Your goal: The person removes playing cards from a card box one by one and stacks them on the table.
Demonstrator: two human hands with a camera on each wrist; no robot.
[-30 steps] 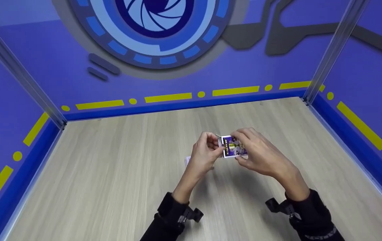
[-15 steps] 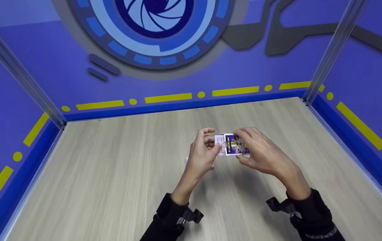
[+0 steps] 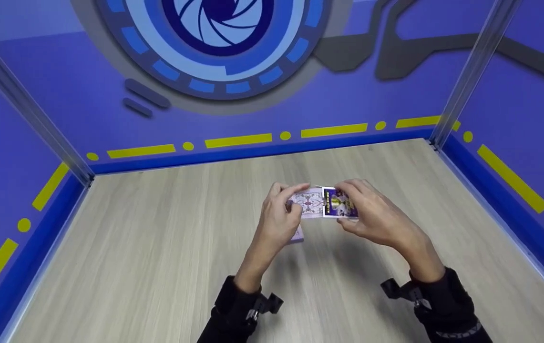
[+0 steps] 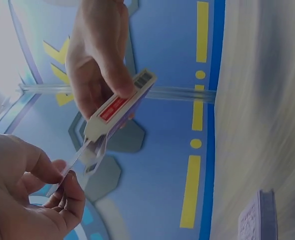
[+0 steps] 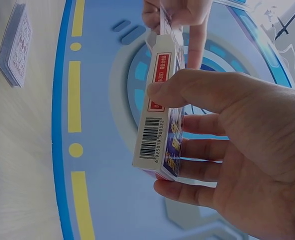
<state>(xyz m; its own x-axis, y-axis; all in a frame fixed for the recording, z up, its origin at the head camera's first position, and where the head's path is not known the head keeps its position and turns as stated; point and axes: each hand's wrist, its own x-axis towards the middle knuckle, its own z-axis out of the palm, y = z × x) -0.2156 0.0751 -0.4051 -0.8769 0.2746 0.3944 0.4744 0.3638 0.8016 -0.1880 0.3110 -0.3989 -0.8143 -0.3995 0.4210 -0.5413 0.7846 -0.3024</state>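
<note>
Head view: right hand [image 3: 376,216] gripping a purple card box [image 3: 341,205] above the wooden table [image 3: 133,247], thumb on the near side, fingers curled over the far side; left hand [image 3: 276,221] pinching a playing card [image 3: 311,203] halfway out of the box's left end, patterned back up. Small card stack [image 3: 296,233] lying flat on the table just below and behind the left hand, mostly hidden by it. Black sleeves with wrist mounts at both forearms. Left wrist view: left hand [image 4: 27,200] in the near corner, thumb and forefinger clamped on the card [image 4: 70,165] seen edge-on, other fingers curled; right hand [image 4: 100,55] beyond it holding the box [image 4: 120,105], thumb pressed on the side with a red label and barcode. Card stack [image 4: 257,217] on the table at lower right. Right wrist view: right hand [image 5: 237,165] wrapped round the box [image 5: 160,115], thumb along the barcode side, fingers under the purple face; left hand [image 5: 180,15] at the box's top end, fingers pinched on the card. Card stack [image 5: 15,45] on the table, upper left, well apart from the box.
</note>
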